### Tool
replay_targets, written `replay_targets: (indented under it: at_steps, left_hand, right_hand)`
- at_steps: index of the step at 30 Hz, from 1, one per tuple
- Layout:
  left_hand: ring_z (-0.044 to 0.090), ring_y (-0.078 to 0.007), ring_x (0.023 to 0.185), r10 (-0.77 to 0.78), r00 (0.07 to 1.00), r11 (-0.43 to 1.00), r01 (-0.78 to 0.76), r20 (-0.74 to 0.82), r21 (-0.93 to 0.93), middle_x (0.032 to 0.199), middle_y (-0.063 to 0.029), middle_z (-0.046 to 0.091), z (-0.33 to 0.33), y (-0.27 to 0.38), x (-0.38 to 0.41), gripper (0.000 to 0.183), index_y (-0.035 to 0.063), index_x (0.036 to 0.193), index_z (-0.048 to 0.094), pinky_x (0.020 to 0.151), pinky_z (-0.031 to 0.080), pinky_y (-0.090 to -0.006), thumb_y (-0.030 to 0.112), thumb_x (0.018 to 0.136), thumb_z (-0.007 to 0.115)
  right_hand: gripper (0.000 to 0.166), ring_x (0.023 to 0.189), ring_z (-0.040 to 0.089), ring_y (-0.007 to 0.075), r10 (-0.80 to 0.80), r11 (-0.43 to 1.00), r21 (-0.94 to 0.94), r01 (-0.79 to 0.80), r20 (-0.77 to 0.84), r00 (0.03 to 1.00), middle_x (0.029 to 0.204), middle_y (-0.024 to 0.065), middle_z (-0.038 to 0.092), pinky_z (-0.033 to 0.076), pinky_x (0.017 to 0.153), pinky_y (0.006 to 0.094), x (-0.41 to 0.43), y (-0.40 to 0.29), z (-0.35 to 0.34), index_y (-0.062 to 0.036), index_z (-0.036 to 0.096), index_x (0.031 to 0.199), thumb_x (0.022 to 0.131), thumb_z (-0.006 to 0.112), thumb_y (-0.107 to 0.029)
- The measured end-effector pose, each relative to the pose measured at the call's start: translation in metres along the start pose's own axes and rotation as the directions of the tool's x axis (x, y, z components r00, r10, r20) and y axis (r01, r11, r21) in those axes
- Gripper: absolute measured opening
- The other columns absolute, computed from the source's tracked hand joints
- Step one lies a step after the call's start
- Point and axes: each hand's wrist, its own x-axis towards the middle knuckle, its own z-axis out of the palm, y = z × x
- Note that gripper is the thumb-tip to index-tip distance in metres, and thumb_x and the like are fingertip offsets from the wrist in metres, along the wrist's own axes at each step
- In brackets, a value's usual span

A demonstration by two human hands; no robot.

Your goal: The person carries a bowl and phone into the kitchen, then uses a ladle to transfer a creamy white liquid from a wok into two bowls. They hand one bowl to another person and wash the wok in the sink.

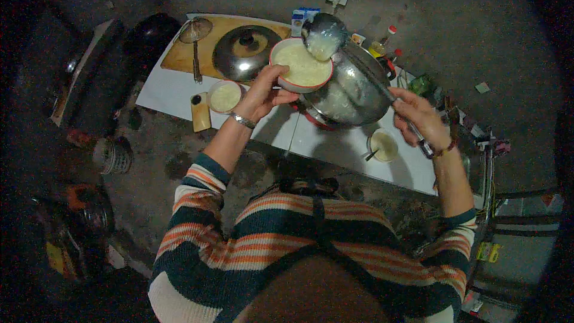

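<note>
My left hand (267, 92) holds a red-rimmed bowl (301, 66) of pale, creamy liquid from its left side, thumb on the rim. In my right hand (419, 116) is the long handle of a metal ladle (325, 36). The ladle's bowl tilts over the far right rim of the red-rimmed bowl, with pale liquid at its lip. Below and right of the held bowl stands a large steel pot (354, 94); the bowl and ladle hide part of it. A second bowl (225, 97) of pale food sits on the white table near my left wrist.
A wooden board (179, 56) carries a domed metal lid (237, 60) and a wire skimmer (196, 49). A phone (201, 114) lies at the table's near edge. A cup (384, 145) with a utensil stands right of the pot. Cartons (297, 22) and bottles (378, 49) stand behind.
</note>
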Motion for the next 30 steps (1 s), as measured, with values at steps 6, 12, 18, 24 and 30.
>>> replay_targets:
  at_steps: [6,12,18,24,30]
  left_hand:
    - [0.064,-0.0275,0.078,0.008,1.000,0.997,-0.005,0.028,-0.080,0.114,-0.0174,0.045,0.024,-0.018,0.028,0.047,0.0062,0.117,0.035,0.064,0.057,-0.0342,0.026,0.081,0.057]
    - [0.063,-0.0278,0.078,0.081,0.995,0.997,-0.081,0.063,-0.007,0.109,-0.0191,0.051,0.037,-0.023,0.044,0.054,0.0008,0.121,0.035,0.069,0.058,-0.0348,0.026,0.080,0.059]
    - [0.063,-0.0271,0.078,0.062,0.996,0.996,-0.066,-0.070,-0.055,0.106,-0.0157,0.051,0.040,-0.031,0.045,0.049,0.0041,0.118,0.035,0.066,0.057,-0.0337,0.024,0.080,0.058]
    - [0.062,-0.0281,0.079,0.176,0.978,0.984,-0.174,-0.115,0.031,0.107,-0.0195,0.053,0.036,-0.034,0.029,0.054,-0.0012,0.119,0.037,0.073,0.056,-0.0367,0.027,0.079,0.060]
    - [0.056,-0.0295,0.094,0.171,0.951,0.985,-0.167,-0.257,0.035,0.108,-0.0164,0.050,0.036,-0.032,0.006,0.052,0.0037,0.120,0.037,0.071,0.056,-0.0355,0.026,0.079,0.059]
  right_hand:
    - [0.038,0.045,0.040,0.0055,-0.367,0.804,-0.524,0.281,-0.064,0.928,0.059,-0.0006,0.047,0.033,0.042,0.0218,-0.003,0.041,-0.011,-0.0064,0.043,0.125,0.088,0.050,-0.012]
    - [0.039,0.046,0.046,0.0100,-0.411,0.837,-0.434,0.333,-0.099,0.906,0.062,0.0003,0.054,0.038,0.045,0.0242,0.004,0.058,-0.035,-0.0058,0.045,0.124,0.087,0.051,-0.016]
    - [0.037,0.035,0.039,0.0065,-0.119,0.954,0.281,0.105,0.033,0.992,0.058,0.0011,0.049,0.030,0.032,0.0205,0.027,0.072,-0.075,-0.0066,0.042,0.124,0.091,0.046,-0.024]
    - [0.030,0.037,0.045,0.0136,-0.224,0.917,-0.327,0.229,0.052,0.973,0.058,0.0056,0.052,0.037,0.035,0.0293,0.126,0.165,-0.136,-0.0053,0.051,0.112,0.087,0.048,-0.021]
    - [0.026,0.041,0.050,0.0197,-0.190,0.449,-0.861,0.239,0.170,0.967,0.062,0.0113,0.053,0.045,0.042,0.0362,0.193,0.203,-0.122,-0.0021,0.051,0.106,0.084,0.042,-0.012]
